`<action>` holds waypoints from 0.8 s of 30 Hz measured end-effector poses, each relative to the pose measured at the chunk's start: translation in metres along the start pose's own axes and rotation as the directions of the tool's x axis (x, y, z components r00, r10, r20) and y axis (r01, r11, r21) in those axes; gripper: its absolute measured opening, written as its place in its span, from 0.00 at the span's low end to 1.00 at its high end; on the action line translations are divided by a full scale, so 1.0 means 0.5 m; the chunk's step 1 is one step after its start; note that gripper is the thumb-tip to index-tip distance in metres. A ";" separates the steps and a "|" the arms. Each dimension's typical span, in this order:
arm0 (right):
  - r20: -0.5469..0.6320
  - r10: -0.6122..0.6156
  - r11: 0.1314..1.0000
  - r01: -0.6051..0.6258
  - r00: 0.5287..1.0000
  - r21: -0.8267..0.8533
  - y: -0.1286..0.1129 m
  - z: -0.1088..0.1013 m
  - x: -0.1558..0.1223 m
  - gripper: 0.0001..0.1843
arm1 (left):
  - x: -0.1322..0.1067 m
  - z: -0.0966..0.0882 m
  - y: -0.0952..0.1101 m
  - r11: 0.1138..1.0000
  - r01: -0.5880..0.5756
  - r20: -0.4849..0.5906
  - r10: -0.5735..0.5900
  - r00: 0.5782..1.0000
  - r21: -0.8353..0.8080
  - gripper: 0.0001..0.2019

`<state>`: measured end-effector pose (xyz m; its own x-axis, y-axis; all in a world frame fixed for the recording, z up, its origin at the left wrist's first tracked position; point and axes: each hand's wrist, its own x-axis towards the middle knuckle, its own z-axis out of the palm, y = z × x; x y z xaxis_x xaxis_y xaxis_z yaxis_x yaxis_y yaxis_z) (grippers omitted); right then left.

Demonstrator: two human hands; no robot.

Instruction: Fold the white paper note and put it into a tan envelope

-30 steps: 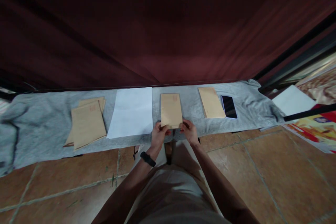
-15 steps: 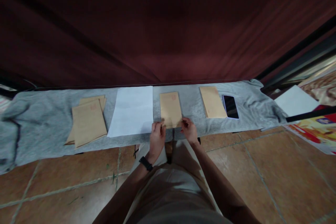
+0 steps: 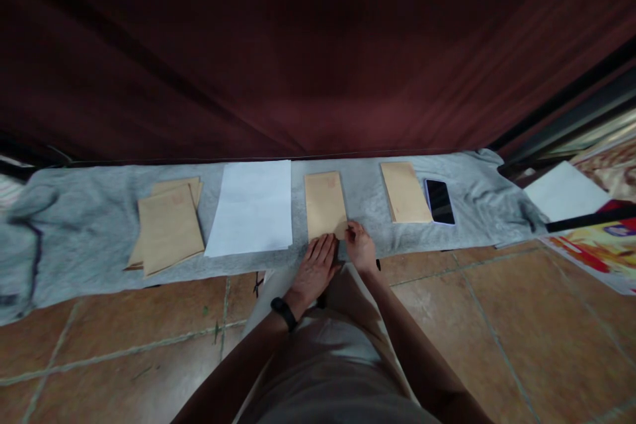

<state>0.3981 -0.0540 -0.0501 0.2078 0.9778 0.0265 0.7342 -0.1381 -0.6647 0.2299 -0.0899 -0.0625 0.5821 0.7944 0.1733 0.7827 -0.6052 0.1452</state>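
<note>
A brown paper envelope (image 3: 324,202) lies flat on the grey cloth, with a faint reddish mark near its top. My left hand (image 3: 316,269) rests palm down across the envelope's near edge, fingers stretched out and side by side. At the near right corner, my right hand (image 3: 360,246) has its fingers curled in a pinch on the envelope's edge. A stack of white paper sheets (image 3: 252,209) lies left of the envelope. Further left is a loose pile of brown envelopes (image 3: 169,228); another stack of envelopes (image 3: 405,192) lies to the right.
Touching the right stack is a phone (image 3: 440,202) with a dark screen. The grey cloth (image 3: 365,189) covers a long narrow surface against a dark red curtain (image 3: 318,79). A white sheet (image 3: 566,191) and a colourful printed box (image 3: 606,245) are at the far right, by dark bars.
My left hand has moved right from the envelope's near left corner and flattened over its near edge. My right hand stays at the near right corner.
</note>
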 end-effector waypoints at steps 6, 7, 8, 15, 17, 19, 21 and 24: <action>-0.035 -0.123 0.986 0.119 0.992 -0.114 -0.002 0.004 -0.031 0.20 | 0.002 0.001 -0.002 1.000 -0.011 0.026 0.010 1.000 0.020 0.31; -0.034 -0.188 0.977 0.183 0.982 -0.111 -0.001 0.005 -0.039 0.20 | 0.002 0.002 -0.002 1.000 -0.012 0.028 0.011 1.000 0.017 0.31; -0.026 -0.256 0.962 0.252 0.966 -0.102 0.000 0.007 -0.046 0.20 | 0.002 0.002 -0.002 1.000 -0.013 0.032 0.012 0.999 0.015 0.30; 0.146 -0.508 0.847 0.523 0.849 -0.092 0.009 0.022 -0.097 0.28 | -0.006 0.005 -0.001 0.999 0.000 0.070 -0.003 0.998 0.033 0.29; 0.157 -0.513 0.839 0.531 0.844 -0.117 0.015 0.024 -0.102 0.28 | -0.006 0.003 0.000 0.999 0.001 0.077 -0.004 0.997 0.039 0.29; 0.166 -0.504 0.840 0.526 0.848 -0.136 0.021 0.024 -0.104 0.28 | -0.005 0.001 0.001 0.999 -0.005 0.088 0.000 0.996 0.047 0.29; 0.181 -0.497 0.839 0.523 0.849 -0.151 0.025 0.023 -0.102 0.28 | -0.004 0.000 0.001 0.999 -0.008 0.102 0.003 0.995 0.052 0.30; 0.195 -0.490 0.837 0.521 0.850 -0.168 0.028 0.018 -0.100 0.28 | -0.002 -0.001 0.000 0.999 -0.010 0.125 0.003 0.992 0.051 0.31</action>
<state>0.3923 -0.1033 -0.0677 -0.3089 0.9292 0.2028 0.8315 0.3673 -0.4168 0.2291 -0.0906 -0.0620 0.6076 0.7926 0.0510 0.7872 -0.6095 0.0936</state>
